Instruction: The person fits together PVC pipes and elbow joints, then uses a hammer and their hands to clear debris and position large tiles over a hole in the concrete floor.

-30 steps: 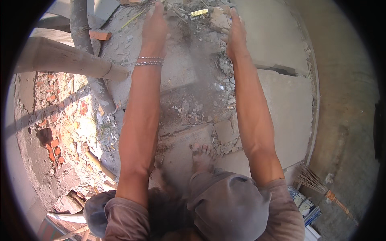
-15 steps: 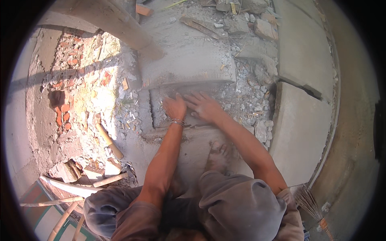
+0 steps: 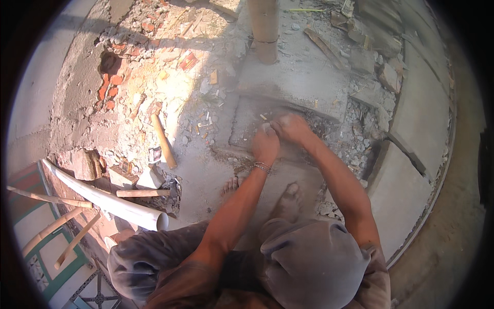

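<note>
My left hand (image 3: 266, 142) and my right hand (image 3: 292, 128) meet over a dusty, dark recess (image 3: 247, 113) in the concrete, in front of my feet. The fingers of both are curled in. What they hold, if anything, is hidden and blurred by dust. A small pale chip (image 3: 263, 117) shows just beyond the left fingertips. On the recess's far side lies a grey concrete slab (image 3: 309, 85) under dust. A bracelet circles my left wrist.
A round post (image 3: 264, 31) stands on the far slab. Rubble (image 3: 365, 134) lines the right, beside long concrete slabs (image 3: 406, 190). To the left lie a hammer with a wooden handle (image 3: 163, 139), a white pipe (image 3: 103, 193), bamboo poles (image 3: 54, 232) and broken brick (image 3: 105, 87).
Both hands have gone from spread, flattened fingers to curled ones, drawn together. My view has turned, so the surroundings sit further right and more of the pipe and floor tiles shows.
</note>
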{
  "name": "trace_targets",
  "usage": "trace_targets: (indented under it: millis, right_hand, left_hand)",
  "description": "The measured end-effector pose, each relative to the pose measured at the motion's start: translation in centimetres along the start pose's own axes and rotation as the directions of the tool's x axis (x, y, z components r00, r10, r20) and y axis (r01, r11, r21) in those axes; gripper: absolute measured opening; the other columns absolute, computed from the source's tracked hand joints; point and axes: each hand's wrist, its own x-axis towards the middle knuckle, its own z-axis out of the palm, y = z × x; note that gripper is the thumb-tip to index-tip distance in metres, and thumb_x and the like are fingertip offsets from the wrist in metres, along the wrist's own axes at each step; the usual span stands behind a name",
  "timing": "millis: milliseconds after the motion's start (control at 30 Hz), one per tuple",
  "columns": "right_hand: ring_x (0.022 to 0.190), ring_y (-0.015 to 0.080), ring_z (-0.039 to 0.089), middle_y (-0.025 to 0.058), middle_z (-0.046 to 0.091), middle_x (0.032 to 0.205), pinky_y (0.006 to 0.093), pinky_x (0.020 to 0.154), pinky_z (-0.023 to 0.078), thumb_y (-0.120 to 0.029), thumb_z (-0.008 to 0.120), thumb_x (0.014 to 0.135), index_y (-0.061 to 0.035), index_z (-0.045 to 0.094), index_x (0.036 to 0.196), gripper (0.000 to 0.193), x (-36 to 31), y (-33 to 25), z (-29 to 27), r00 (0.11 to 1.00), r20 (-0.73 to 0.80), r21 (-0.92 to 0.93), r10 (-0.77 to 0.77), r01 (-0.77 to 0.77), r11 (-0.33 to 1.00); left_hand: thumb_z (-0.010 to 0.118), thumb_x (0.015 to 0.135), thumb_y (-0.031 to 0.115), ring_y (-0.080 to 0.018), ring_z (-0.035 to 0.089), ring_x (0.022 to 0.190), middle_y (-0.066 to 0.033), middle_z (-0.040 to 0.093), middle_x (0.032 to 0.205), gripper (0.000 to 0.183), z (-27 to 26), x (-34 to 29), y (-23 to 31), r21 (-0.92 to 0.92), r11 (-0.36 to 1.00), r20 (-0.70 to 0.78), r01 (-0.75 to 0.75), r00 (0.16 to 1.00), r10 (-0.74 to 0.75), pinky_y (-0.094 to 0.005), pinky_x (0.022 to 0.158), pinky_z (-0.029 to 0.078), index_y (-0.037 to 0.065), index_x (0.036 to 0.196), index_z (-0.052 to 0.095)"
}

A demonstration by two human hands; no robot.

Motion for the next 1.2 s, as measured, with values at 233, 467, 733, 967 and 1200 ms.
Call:
trace_targets:
  millis: [233,467,733,967,1200]
  right_hand:
    - [0.143,0.028,0.044,0.0101,0.054,0.147,0.0438,0.122,0.03,-0.025,0.058,0.092,-0.0147,0.062,0.137,0.046,8.1,-6.6,6.9,0.922,0.209,-0.266,-0.325,0.373,0.889]
    - [0.141,0.0307,0.046,0.0114,0.05,0.15,0.0474,0.118,0.036,-0.026,0.057,0.091,-0.0108,0.063,0.134,0.046,5.0,0.3,7.1,0.859,0.195,-0.244,-0.474,0.511,0.825]
    - [0.116,0.0408,0.063,0.026,0.068,0.118,0.0464,0.101,0.049,-0.041,0.062,0.094,-0.0026,0.07,0.116,0.045,0.6,-5.0,3.0,0.975,0.071,0.135,0.212,-0.22,0.966]
    - [0.12,0.0318,0.061,0.0241,0.061,0.132,0.0413,0.099,0.049,-0.057,0.081,0.081,0.0103,0.052,0.137,0.092,8.9,-8.9,8.2,0.832,0.215,0.872,0.512,-0.399,0.283]
    - [0.124,0.0302,0.056,0.0222,0.055,0.138,0.0409,0.105,0.045,-0.044,0.09,0.074,0.0103,0.046,0.141,0.096,11.0,-15.1,7.3,0.787,0.319,0.862,0.528,-0.472,0.183]
  left_hand:
    - [0.064,0.087,0.02,-0.0398,0.07,0.088,-0.0233,0.073,0.095,0.031,-13.3,7.6,-7.6,-0.149,0.976,-0.505,0.158,0.837,-0.212,-0.0465,0.082,0.052,-0.001,0.109,0.07]
    - [0.075,0.086,0.037,-0.0424,0.055,0.125,-0.0307,0.059,0.132,0.062,-15.5,9.3,-9.9,0.332,0.943,-0.447,0.011,0.883,0.147,-0.0475,0.107,0.042,-0.005,0.129,0.059]
    - [0.075,0.086,0.033,-0.0447,0.045,0.136,-0.0322,0.049,0.144,0.064,-10.6,7.6,-8.1,0.509,0.743,-0.122,-0.435,0.818,0.562,-0.0481,0.111,0.04,-0.001,0.136,0.055]
    - [0.067,0.091,0.033,-0.0392,0.071,0.085,-0.0194,0.072,0.096,0.039,-14.8,7.8,-0.9,0.55,0.751,0.264,-0.364,0.93,0.258,-0.0495,0.076,0.056,0.004,0.118,0.064]
    - [0.066,0.093,0.035,-0.0362,0.071,0.091,-0.0163,0.072,0.102,0.04,-32.9,4.6,0.4,0.759,0.33,0.598,-0.561,0.802,-0.012,-0.0464,0.082,0.056,0.006,0.12,0.066]
